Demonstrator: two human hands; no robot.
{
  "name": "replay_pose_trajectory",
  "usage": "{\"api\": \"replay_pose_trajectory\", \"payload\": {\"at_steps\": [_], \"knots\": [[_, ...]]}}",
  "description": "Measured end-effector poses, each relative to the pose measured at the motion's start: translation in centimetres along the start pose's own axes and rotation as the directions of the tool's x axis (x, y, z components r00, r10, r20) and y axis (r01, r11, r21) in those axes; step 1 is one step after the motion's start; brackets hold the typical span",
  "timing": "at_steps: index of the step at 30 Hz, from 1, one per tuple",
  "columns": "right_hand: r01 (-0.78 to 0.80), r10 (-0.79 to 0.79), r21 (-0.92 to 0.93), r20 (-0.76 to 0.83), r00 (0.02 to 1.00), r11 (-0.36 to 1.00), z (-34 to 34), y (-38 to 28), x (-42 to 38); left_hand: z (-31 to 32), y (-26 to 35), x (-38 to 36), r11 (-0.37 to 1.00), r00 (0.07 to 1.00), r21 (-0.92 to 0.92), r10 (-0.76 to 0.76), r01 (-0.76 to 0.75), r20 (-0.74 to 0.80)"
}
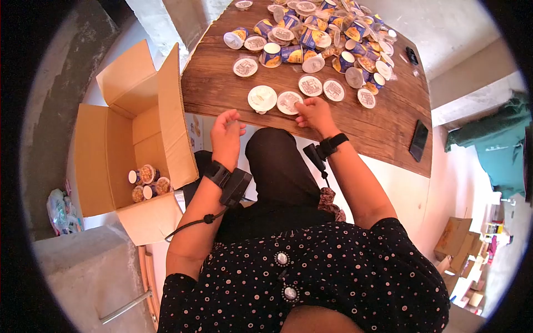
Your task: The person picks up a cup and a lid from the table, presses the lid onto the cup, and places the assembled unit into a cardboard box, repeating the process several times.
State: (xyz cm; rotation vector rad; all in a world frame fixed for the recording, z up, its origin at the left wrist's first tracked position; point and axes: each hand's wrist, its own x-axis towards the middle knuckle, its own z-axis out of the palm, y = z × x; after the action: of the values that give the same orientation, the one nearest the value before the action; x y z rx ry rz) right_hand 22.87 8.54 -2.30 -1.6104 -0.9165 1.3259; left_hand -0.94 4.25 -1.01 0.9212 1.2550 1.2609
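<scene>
My right hand (pixel 317 117) is at the near table edge, its thumb and fingers pinched at the rim of a round white printed lid (pixel 288 103). Whether a cup stands under that lid is hidden. A plainer white lid (pixel 261 99) lies just left of it, and two more printed lids (pixel 310 86) are close behind. In front of the table edge hovers my left hand (pixel 226 136), fingers loosely bent and apart, with nothing visible in it. Toward the far side spreads a heap of small blue-and-yellow snack cups (pixel 292 54), many with clear plastic lids.
An open cardboard box (pixel 103 161) stands left of the table, with several filled cups (pixel 148 174) at its bottom. A phone (pixel 418 140) lies near the right edge of the wooden table (pixel 383 130). More cardboard (pixel 452 236) is at the lower right.
</scene>
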Motion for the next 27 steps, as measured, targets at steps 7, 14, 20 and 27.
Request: {"api": "replay_pose_trajectory", "payload": {"at_steps": [7, 14, 20, 27], "knots": [[0.436, -0.443, -0.104, -0.065, 0.894, 0.894, 1.2, -3.2, -2.2, 1.4, 3.3, 0.5, 0.998, 0.994, -0.027, 0.064, -0.062, 0.089], [0.798, -0.854, -0.585, 0.332, 0.4, 0.147, 3.4, -4.7, -1.2, 2.0, 2.5, 3.9, 0.968, 0.988, -0.213, -0.113, 0.132, 0.102], [0.814, -0.82, -0.58, 0.476, 0.319, -0.021, 2.8, -4.5, 0.0, 2.5, 1.7, 4.4, 0.949, 0.985, -0.264, -0.16, 0.173, 0.071], [0.841, -0.771, -0.54, 0.546, 0.329, -0.023, 2.8, -3.3, -0.2, 3.2, 0.4, 4.5, 0.96, 0.982, -0.209, -0.17, 0.184, 0.084]]}}
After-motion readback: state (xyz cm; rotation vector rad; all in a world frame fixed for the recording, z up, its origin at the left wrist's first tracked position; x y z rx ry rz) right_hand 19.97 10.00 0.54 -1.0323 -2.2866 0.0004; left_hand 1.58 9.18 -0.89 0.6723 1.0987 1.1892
